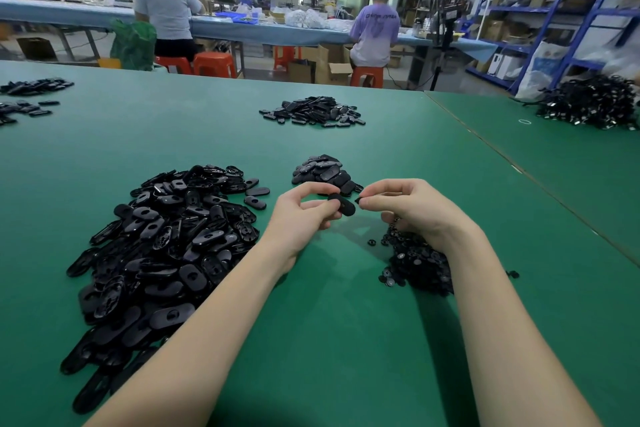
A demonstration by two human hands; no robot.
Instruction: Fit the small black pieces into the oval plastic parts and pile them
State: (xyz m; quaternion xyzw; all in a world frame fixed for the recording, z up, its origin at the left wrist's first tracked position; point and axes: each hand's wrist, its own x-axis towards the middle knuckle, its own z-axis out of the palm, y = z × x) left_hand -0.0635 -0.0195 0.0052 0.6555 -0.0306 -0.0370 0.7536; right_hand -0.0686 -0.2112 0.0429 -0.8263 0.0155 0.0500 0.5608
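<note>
Black oval plastic part (341, 204) pinched in the left hand (304, 215), held up for fitting.
Right hand (408, 210) pinched a small black piece (358, 200) just beside it, presumably lining up; both hovered between the big heap of oval parts (166, 246) and the small-piece pile (419, 263).

Hardly any lettering is showing anywhere. A person in a lilac T-shirt (375, 32) is sitting on an orange stool far beyond the two hands, and a line of dark print is running across the back of that shirt, but it is coming out too blurred to read. A white bag (542, 68) with a blue printed panel is leaning against the blue shelving far off to the right of the hands; its marks are likewise staying illegible.
</note>
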